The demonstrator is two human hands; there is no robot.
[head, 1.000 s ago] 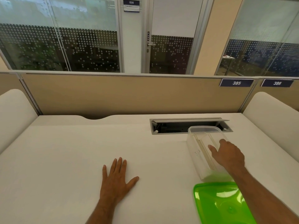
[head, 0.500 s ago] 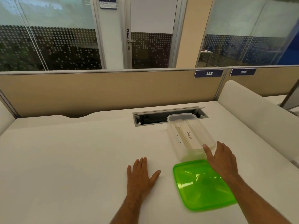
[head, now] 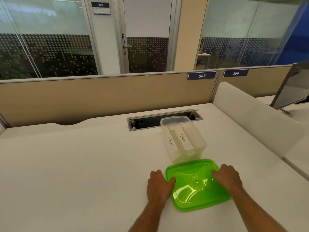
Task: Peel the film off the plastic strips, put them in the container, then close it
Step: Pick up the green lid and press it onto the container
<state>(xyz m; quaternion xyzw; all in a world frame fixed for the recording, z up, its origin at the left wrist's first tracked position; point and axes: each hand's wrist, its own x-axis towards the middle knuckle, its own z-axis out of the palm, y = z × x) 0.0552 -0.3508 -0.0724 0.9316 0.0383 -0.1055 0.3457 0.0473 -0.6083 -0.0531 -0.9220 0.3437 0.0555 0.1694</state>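
My left hand [head: 158,183] grips the left edge of the green lid [head: 195,185], fingers curled down and thumb against its rim, and my right hand [head: 228,177] grips the right edge with curled fingers. The lid lies on the white bench [head: 75,164], just in front of the clear container [head: 183,138]. Inside the open container lie the plastic strips [head: 181,139], two with handwriting on them.

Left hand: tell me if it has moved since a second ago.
Yes. The left hand lay flat on the desk, well left of the green lid; it has moved right and now grips the lid's left edge.
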